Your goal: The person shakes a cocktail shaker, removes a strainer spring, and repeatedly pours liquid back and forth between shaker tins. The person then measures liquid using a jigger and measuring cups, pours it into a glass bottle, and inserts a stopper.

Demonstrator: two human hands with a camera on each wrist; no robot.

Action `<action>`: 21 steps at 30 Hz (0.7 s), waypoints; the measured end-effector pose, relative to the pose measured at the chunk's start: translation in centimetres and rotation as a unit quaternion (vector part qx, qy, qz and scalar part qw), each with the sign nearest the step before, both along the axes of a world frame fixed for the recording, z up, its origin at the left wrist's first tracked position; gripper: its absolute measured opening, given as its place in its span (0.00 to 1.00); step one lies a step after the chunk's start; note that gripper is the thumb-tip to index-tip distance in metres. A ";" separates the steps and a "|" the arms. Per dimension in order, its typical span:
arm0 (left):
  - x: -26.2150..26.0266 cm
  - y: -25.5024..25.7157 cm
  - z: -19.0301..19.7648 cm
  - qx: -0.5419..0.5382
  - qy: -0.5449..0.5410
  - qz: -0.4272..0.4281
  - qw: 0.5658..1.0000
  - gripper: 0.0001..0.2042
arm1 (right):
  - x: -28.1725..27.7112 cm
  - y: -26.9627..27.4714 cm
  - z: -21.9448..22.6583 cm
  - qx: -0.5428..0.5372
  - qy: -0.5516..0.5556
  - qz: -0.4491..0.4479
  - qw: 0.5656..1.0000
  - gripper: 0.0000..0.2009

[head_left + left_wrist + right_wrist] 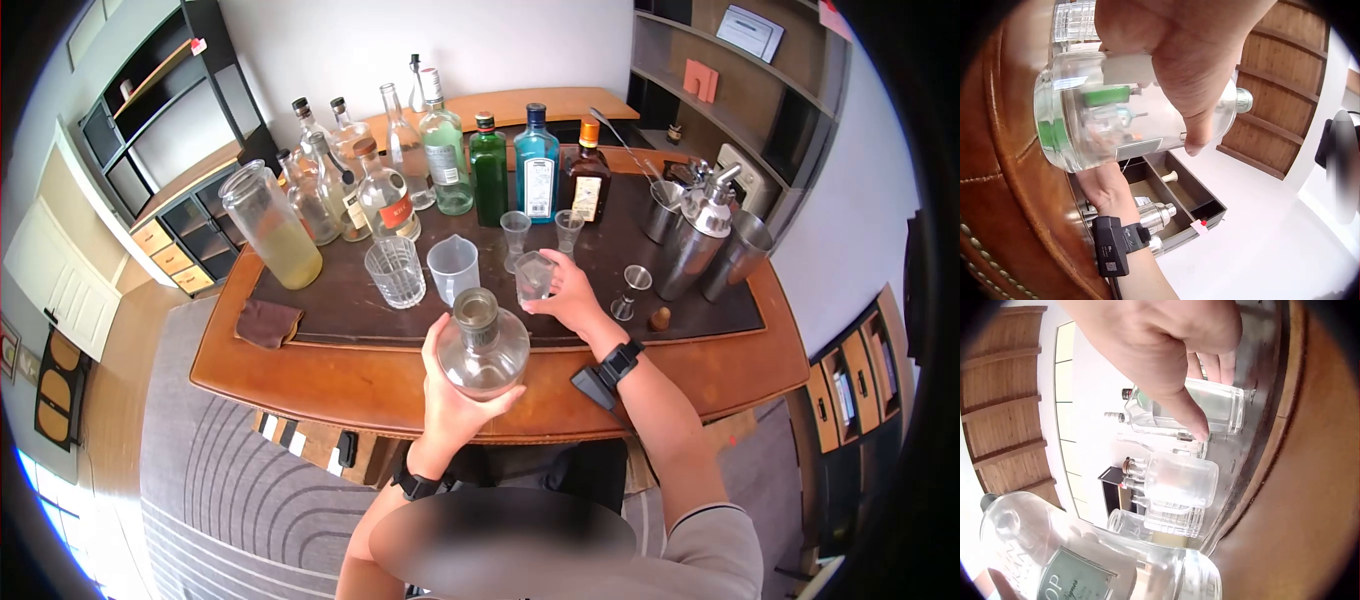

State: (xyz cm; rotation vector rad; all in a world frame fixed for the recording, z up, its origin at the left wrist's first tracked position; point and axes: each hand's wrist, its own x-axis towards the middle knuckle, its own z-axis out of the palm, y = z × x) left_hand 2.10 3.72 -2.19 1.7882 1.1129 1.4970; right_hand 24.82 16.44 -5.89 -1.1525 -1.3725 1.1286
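Observation:
My left hand (455,400) grips a large clear glass bottle (485,355) by its body, just over the table's front edge. A grey-green label (1075,578) shows on the bottle in the right wrist view. To the right, my right hand (570,297) holds a small clear glass (535,280) between thumb and fingers, over the dark table mat. In the right wrist view the thumb lies along the side of this glass (1225,409). A plastic measuring jug (453,268) and a cut-glass tumbler (396,275) stand left of it.
Several bottles (489,170) line the back of the table, with a tall jug of yellowish liquid (275,235) at left. A steel shaker (692,250), a jigger (632,290) and a cork stopper (660,318) stand at right. A brown cloth (268,323) lies front left.

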 end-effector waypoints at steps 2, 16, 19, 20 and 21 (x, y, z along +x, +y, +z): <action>0.0 0.0 0.0 -0.017 -0.020 -0.017 1.000 0.60 | 0.0 -0.4 0.1 0.004 0.026 0.017 1.000 0.48; -0.4 1.2 -0.9 -0.012 -0.029 -0.086 0.996 0.61 | 0.1 -0.4 -0.9 0.073 -0.016 -0.029 0.997 0.34; -0.3 1.8 -0.8 -0.024 -0.051 -0.116 0.992 0.61 | -0.1 -0.9 0.5 0.091 -0.011 -0.059 0.994 0.34; -0.2 2.0 -0.8 -0.027 -0.060 -0.130 0.989 0.60 | -0.1 -1.0 0.8 0.096 0.009 -0.063 0.993 0.33; -0.2 2.3 -0.8 -0.026 -0.062 -0.132 0.989 0.60 | -0.1 -1.1 1.2 0.102 0.030 -0.068 0.992 0.33</action>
